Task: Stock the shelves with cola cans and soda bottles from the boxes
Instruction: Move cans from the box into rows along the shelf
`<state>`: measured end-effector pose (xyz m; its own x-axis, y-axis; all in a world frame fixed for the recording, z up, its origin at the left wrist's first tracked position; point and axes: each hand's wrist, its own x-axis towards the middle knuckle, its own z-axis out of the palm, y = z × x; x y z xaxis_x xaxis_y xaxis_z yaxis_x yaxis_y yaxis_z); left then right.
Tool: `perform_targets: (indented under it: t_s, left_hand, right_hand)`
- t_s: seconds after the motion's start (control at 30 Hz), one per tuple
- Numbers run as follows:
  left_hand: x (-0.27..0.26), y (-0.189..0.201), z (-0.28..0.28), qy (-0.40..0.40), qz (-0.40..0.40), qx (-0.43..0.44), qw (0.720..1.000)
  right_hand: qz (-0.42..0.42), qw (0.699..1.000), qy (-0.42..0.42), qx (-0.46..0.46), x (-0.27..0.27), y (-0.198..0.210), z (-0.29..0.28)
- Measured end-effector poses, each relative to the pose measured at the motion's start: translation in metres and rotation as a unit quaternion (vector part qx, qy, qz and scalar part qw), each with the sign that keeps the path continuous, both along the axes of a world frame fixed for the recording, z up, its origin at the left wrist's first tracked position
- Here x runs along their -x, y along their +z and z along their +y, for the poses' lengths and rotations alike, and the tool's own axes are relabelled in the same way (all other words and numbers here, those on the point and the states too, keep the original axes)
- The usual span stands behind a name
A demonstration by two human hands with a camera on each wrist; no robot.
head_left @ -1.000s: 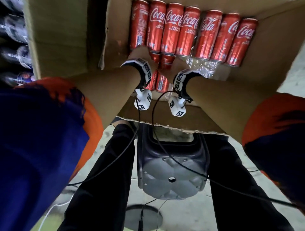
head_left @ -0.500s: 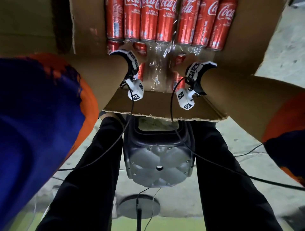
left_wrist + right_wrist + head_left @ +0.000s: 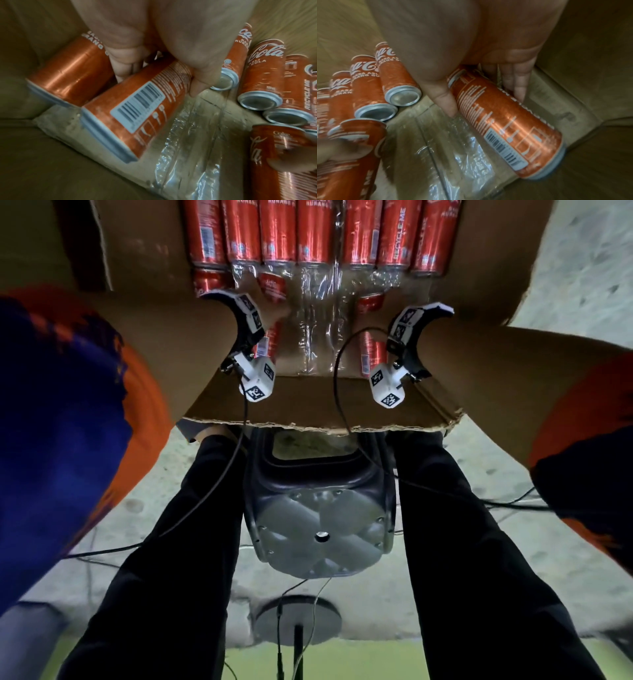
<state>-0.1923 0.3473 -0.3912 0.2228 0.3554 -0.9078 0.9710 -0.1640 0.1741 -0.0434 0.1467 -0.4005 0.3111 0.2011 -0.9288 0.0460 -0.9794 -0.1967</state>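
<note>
An open cardboard box (image 3: 325,405) holds a row of red cola cans (image 3: 315,234) lying side by side at its far end. My left hand (image 3: 158,83) grips one loose can (image 3: 137,108), barcode up, thumb on one side and fingers on the other. A second loose can (image 3: 72,70) lies just left of it. My right hand (image 3: 486,105) grips another can (image 3: 505,121) near the box's right wall. In the head view both hands are largely hidden behind the wristbands; the left can (image 3: 270,337) and right can (image 3: 370,350) show below them.
Crumpled clear plastic wrap (image 3: 318,320) covers the box floor between my hands. The box rests over a dark stool (image 3: 318,525) between my legs. Black cables (image 3: 205,501) trail from both wrists across the concrete floor. A round stand base (image 3: 298,625) sits below.
My hands, close together in the middle of the box a second ago, have spread apart, each with a can. The head view has tilted down, showing less of the can row.
</note>
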Motion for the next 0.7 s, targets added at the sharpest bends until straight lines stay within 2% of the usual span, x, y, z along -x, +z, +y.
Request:
perform_targets:
  t_s: [0.1,0.27,0.37,0.5,0.6,0.7]
  left_hand:
    - [0.000,0.025,0.000,0.011,0.012,0.017,1.000]
    - [-0.005,0.084,0.000,0.011,-0.050,0.065,0.997]
    - [-0.002,0.120,-0.004,0.021,-0.068,0.102,0.992]
    - [0.002,0.181,-0.017,0.075,-0.126,0.112,0.983]
    - [0.009,0.228,-0.030,0.137,-0.134,0.122,0.974]
    - [0.019,0.267,-0.044,0.151,-0.152,0.128,0.968]
  right_hand:
    - [-0.002,1.000,-0.025,-0.015,0.009,0.023,0.003]
    - [0.048,0.994,-0.067,-0.065,0.015,0.071,0.001]
    - [0.040,0.993,-0.036,-0.102,0.019,0.106,-0.003]
    - [0.067,0.987,-0.046,-0.135,0.019,0.159,-0.009]
    - [0.090,0.982,-0.059,-0.152,0.022,0.204,-0.014]
    - [0.086,0.979,-0.075,-0.168,0.029,0.249,-0.021]
